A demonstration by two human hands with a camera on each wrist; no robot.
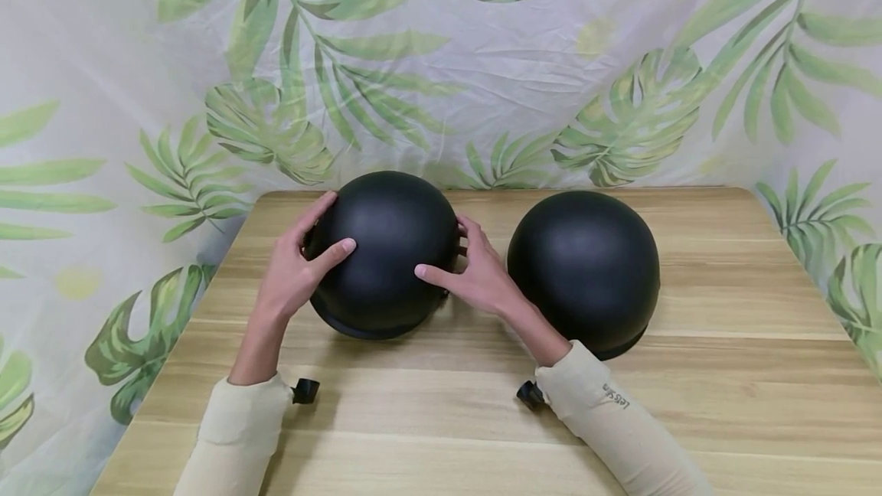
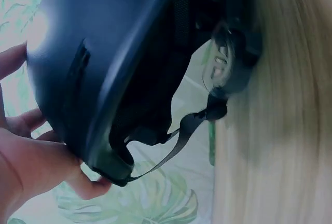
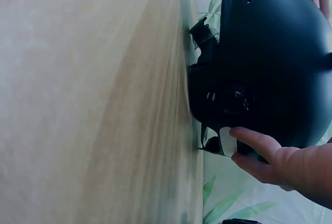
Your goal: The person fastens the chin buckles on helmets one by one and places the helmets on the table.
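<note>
A matte black helmet (image 1: 389, 251) is held dome up between both hands over the table. My left hand (image 1: 292, 270) grips its left side, the thumb on the shell and the fingers spread along the edge. From the right, my right hand (image 1: 482, 270) holds it, thumb on the shell and fingers at the side. In the left wrist view the helmet (image 2: 98, 63) stands tilted, its rim raised off the wood and a thin black strap (image 2: 174, 149) dangling below. A pale patch (image 3: 228, 142) shows by the right fingertips at the rim in the right wrist view.
A second black helmet (image 1: 586, 274) sits dome up on the wooden table (image 1: 723, 327), close beside the right forearm. A leaf-printed cloth (image 1: 510, 83) hangs behind the table's back edge. Small black wrist cameras (image 1: 305, 391) stick out from the sleeves.
</note>
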